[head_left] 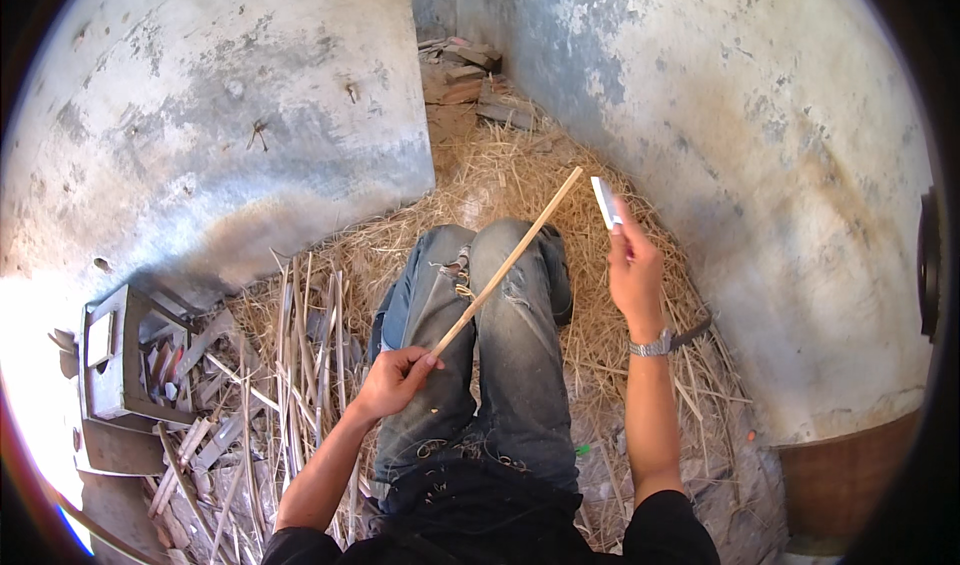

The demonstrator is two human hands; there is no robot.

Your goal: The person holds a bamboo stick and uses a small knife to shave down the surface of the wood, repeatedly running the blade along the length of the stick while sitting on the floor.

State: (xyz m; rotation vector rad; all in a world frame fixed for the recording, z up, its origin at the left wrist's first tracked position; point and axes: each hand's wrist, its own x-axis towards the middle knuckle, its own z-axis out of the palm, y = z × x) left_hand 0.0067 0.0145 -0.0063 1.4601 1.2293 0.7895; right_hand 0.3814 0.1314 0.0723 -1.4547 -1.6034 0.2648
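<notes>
My left hand is closed round the lower end of a thin, pale bamboo strip. The strip slants up and to the right across my knees, its far end free in the air. To the right of that end, my right hand is raised and closed round a knife. Its short, flat, bright blade points up and slightly left, apart from the strip; the handle is mostly hidden in my fingers. Under the strip are my worn jeans, with shavings on them.
Straw-like shavings cover the floor around my legs. Several long strips lie to the left, beside a worn wooden frame with scraps. Peeling walls stand close on both sides, with bricks piled in the far corner.
</notes>
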